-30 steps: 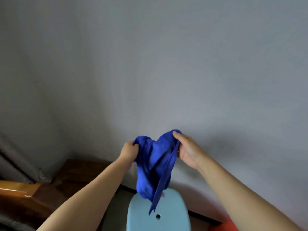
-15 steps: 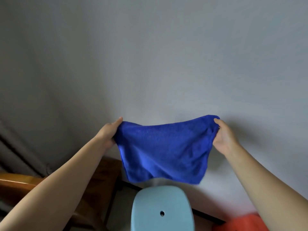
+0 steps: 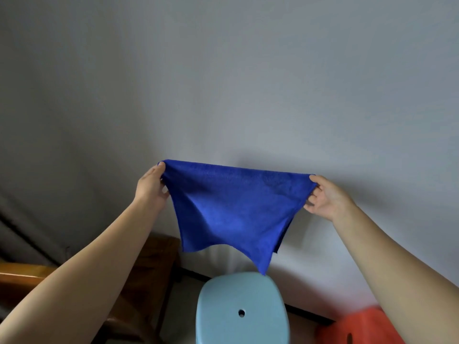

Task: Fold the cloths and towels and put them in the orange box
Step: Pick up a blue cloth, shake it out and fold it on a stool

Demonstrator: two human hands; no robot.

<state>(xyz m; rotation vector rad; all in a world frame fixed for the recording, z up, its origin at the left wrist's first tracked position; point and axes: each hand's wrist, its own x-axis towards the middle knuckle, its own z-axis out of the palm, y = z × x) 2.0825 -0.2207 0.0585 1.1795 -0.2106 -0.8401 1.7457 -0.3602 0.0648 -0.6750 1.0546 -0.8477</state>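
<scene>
A blue cloth (image 3: 233, 209) hangs spread out in the air in front of the grey wall. My left hand (image 3: 150, 187) pinches its upper left corner and my right hand (image 3: 325, 194) pinches its upper right corner, so the top edge is stretched nearly straight. The lower edge hangs loose, with one corner dipping just above a light blue stool (image 3: 242, 309). Part of the orange box (image 3: 357, 328) shows at the bottom right, partly hidden by my right forearm.
The light blue stool with a hole in its seat stands below the cloth. A dark wooden piece of furniture (image 3: 149, 276) stands at the lower left against the wall, with a grey curtain (image 3: 22, 234) further left.
The cloth went from a bunched bundle held between close hands to a spread sheet. Both hands moved apart and upward, pulling the top edge taut.
</scene>
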